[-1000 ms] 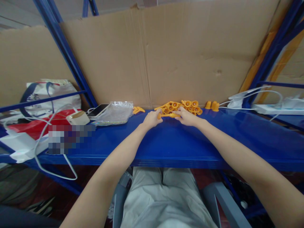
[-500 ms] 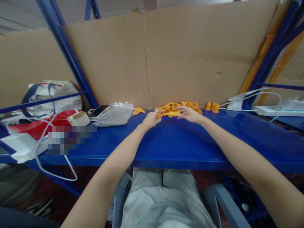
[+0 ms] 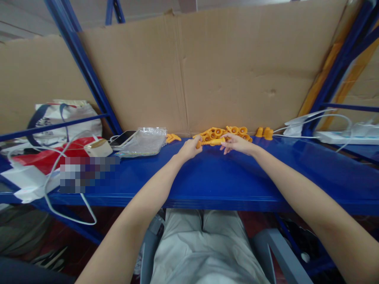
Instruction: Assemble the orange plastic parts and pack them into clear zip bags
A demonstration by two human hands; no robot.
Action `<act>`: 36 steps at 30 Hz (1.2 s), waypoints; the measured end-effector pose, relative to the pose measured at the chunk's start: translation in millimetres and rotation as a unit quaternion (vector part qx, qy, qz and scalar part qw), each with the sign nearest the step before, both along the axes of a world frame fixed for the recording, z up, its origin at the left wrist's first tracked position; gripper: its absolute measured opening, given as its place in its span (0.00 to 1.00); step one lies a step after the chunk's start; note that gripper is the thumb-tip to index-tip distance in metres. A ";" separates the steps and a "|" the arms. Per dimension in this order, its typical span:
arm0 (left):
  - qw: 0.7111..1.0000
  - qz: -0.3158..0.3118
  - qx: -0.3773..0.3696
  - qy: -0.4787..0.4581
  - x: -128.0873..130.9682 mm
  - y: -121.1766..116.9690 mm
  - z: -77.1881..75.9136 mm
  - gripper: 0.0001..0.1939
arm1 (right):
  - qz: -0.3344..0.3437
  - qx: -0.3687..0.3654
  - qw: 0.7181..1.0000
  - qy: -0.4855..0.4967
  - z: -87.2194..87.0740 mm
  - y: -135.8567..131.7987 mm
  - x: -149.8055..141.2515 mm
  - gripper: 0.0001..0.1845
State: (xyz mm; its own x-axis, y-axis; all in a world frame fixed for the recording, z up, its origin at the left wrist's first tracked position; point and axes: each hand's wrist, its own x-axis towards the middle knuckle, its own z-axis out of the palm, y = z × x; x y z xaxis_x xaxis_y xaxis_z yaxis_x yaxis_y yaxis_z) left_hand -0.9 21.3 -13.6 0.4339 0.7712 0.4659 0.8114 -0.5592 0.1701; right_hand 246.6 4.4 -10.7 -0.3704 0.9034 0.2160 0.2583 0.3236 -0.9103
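Note:
A yellow plastic rod-shaped piece (image 3: 214, 141) with a ribbed shaft and a wider right end lies level between my hands, just above the blue shelf. My left hand (image 3: 189, 148) is closed around its left end, where a bit of yellow pokes out by the thumb. At the wider right end, my right hand (image 3: 235, 143) has its upper fingertips against the piece, while other fingers hang lower and slightly apart. Right behind both hands lies a heap of yellow cup-shaped plastic parts (image 3: 233, 129), partly hidden by my right hand.
Yellow caps (image 3: 268, 134) stand to the right of the heap. Small yellow sticks (image 3: 172, 138) lie left of it, beside a clear plastic bag (image 3: 145, 142) and a phone (image 3: 126, 139). White chargers and cables (image 3: 25, 179) crowd the left end. A cardboard sheet (image 3: 225, 71) walls the back.
My right hand's fingers have shifted around the piece's wider end, the lower ones dropping and spreading a little. My left hand keeps its hold and has barely moved.

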 end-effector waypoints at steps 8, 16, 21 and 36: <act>1.000 -0.005 -0.005 0.008 -1.0 -0.5 0.2 0.15 | -0.024 -0.081 0.996 -0.029 1.2 -5.5 -6.0 0.18; 1.000 -0.004 0.004 0.019 -0.2 -0.2 -0.2 0.15 | -0.007 -0.067 0.998 0.008 -1.9 -1.2 -0.9 0.10; 1.000 -0.014 0.018 0.016 -1.1 0.6 -1.8 0.15 | -0.004 -0.106 0.994 0.013 1.0 -5.2 -5.3 0.17; 1.000 -0.006 0.002 0.011 -0.9 -0.5 -0.3 0.15 | -0.013 -0.078 0.996 0.046 1.9 -6.9 -6.9 0.10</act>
